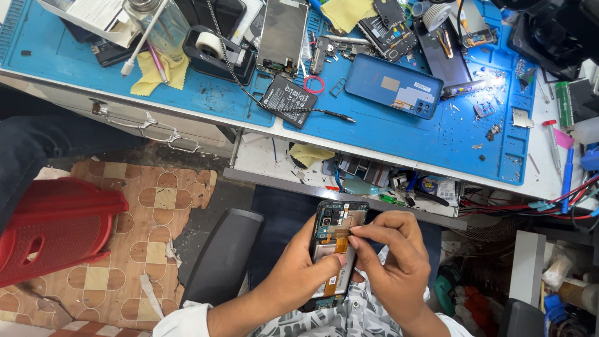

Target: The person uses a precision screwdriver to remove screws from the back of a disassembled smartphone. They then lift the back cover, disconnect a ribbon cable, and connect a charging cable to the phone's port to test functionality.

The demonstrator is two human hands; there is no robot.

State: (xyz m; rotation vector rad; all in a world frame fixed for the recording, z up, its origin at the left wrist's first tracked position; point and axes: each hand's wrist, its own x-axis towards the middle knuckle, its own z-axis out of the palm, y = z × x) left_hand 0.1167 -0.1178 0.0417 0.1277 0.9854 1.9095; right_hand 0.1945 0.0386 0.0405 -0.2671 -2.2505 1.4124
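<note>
Taking the opened phone (pixel 337 249) held low over the person's lap as the landmark: far to its left on the floor stands a red plastic stool (pixel 53 224), pushed aside from the black chair arm (pixel 224 262) just left of the phone. The left hand (pixel 299 274) is closed around the phone's left edge and back, cradling it upright with the bare insides facing the camera, seemingly so the circuit board and orange flex cable are steady and in plain sight. The right hand (pixel 393 262), touching the phone from the right, has thumb and forefinger pinched together on the flex near the phone's upper middle, a fine grip suited to a small part. Above the phone lies the blue work mat (pixel 387 134); on it, up and left, a black battery (pixel 288 100) and a tape dispenser (pixel 215 50), and up and right the blue back cover (pixel 394 85), laid flat within reach.
</note>
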